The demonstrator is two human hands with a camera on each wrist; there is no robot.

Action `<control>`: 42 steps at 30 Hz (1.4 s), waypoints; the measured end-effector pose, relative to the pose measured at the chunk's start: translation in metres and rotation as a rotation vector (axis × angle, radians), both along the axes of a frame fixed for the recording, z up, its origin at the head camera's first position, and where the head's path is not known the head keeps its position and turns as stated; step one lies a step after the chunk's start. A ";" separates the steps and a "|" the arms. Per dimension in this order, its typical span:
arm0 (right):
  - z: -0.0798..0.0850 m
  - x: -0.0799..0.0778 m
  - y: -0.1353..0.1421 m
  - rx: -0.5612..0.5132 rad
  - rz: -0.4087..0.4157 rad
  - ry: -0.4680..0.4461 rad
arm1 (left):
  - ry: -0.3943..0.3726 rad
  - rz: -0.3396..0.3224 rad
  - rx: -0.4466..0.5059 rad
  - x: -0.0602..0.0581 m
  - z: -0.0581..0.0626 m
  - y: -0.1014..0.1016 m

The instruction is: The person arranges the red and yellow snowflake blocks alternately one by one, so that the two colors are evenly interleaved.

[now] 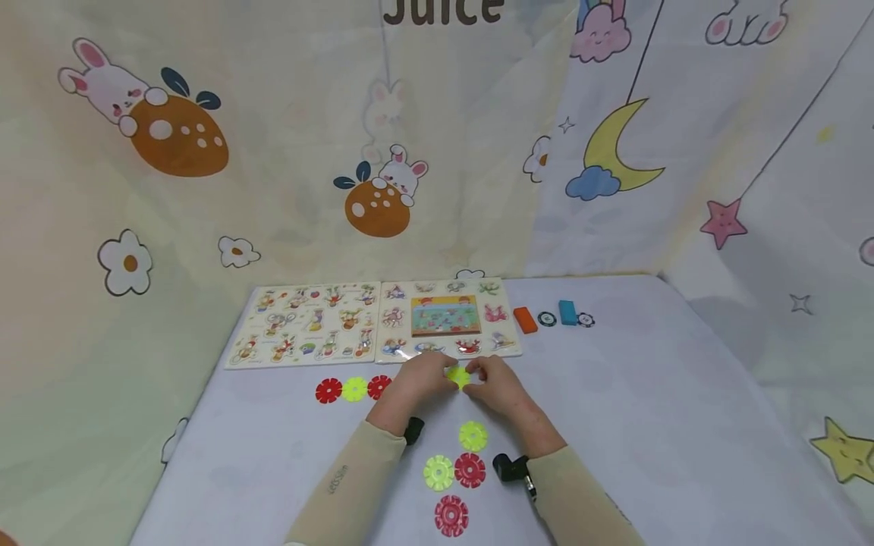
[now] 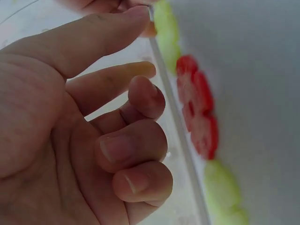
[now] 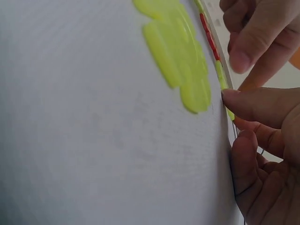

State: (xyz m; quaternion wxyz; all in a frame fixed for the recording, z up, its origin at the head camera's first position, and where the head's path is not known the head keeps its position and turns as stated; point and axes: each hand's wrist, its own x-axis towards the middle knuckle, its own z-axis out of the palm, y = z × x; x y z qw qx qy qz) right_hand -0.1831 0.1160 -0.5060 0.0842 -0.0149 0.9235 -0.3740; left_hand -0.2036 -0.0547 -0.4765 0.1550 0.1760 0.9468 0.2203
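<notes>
A row of notched plastic flower discs lies on the cloth, with a red disc (image 1: 328,390), a yellow-green disc (image 1: 354,389) and another red disc (image 1: 379,387) showing at its left. My right hand (image 1: 497,385) pinches the edge of a yellow-green disc (image 1: 458,377) at the row's right end between thumb and index finger. On the other side of that disc is my left hand (image 1: 426,377), its thumb and index finger apart beside it and the other fingers loosely bent. It hides the row's middle in the head view; the left wrist view shows a red disc (image 2: 197,105) there.
Nearer me lie a yellow-green disc (image 1: 473,436), another yellow-green disc (image 1: 439,473), a red disc (image 1: 470,470) and one more red disc (image 1: 451,516). Behind stand two picture boards, left (image 1: 293,345) and right (image 1: 447,288). An orange block (image 1: 525,320) and blue block (image 1: 567,312) lie right.
</notes>
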 end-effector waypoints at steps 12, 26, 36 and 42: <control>0.000 0.012 0.002 -0.060 -0.055 0.028 | 0.003 0.000 0.022 -0.002 -0.008 0.001; 0.029 0.082 0.011 -0.059 0.145 -0.072 | 0.031 -0.025 0.043 -0.004 -0.010 -0.003; 0.020 0.116 0.001 0.153 0.202 -0.125 | -0.010 0.003 0.095 -0.003 -0.008 -0.005; 0.018 0.116 -0.001 0.180 0.179 -0.118 | -0.029 0.014 0.122 -0.004 -0.010 -0.006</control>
